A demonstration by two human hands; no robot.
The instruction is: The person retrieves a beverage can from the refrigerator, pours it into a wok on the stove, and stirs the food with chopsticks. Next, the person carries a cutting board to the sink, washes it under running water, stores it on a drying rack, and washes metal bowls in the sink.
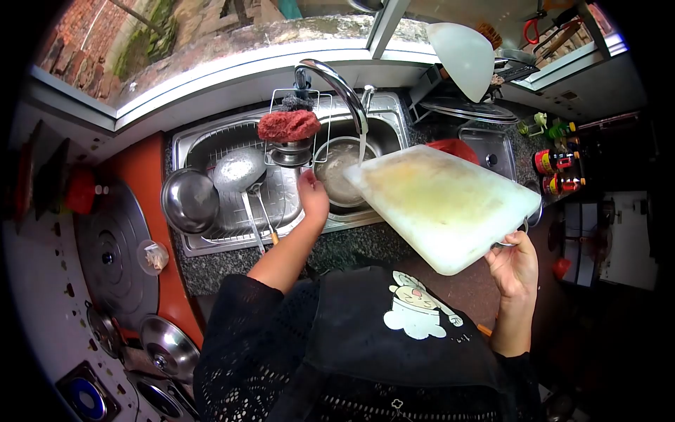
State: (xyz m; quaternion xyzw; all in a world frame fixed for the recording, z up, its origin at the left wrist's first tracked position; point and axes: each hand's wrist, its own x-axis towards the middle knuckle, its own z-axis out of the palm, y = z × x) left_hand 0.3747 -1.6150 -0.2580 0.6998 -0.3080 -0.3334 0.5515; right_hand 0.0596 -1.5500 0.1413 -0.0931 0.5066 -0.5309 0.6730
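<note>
My right hand (517, 264) grips a white cutting board (443, 204) by the metal handle at its near right corner. The board is tilted, with yellowish stains on its face, and its far left corner reaches to the stream from the faucet (344, 88). Below that stream sits a round metal basin (337, 172) in the right sink bowl. My left hand (313, 193) is between the two bowls, just below a wire caddy (323, 133) that carries a reddish scrubbing cloth (288, 126). Its fingers are too foreshortened to read.
In the left bowl lie a wire rack, a large metal ladle (240, 169) and a metal bowl (190, 200). Sauce bottles (555, 162) stand at right. A red-orange counter (165, 281) holds a small plastic cup (152, 257) and a pot lid (169, 348).
</note>
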